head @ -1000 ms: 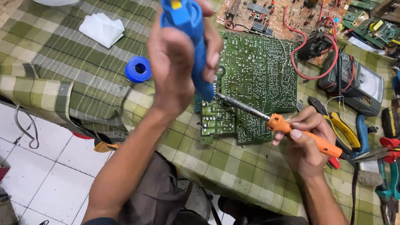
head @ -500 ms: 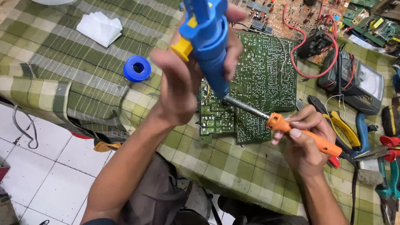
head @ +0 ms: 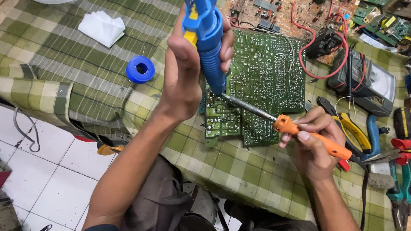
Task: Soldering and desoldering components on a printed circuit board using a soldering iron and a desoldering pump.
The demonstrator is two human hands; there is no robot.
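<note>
Two tools meet at the green circuit board (head: 265, 81): left hand (head: 184, 72) fists the blue desoldering pump (head: 209, 38) upright, right hand (head: 312, 145) pinches the orange soldering iron (head: 299, 132), so both tips share one joint.

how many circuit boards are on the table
3 at least: a green circuit board under the tool tips, a brown board behind it, and small green boards at the top right corner; more may lie beyond the frame.

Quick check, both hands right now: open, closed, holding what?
Left hand: closed around the blue desoldering pump.
Right hand: closed on the orange soldering iron.
</note>
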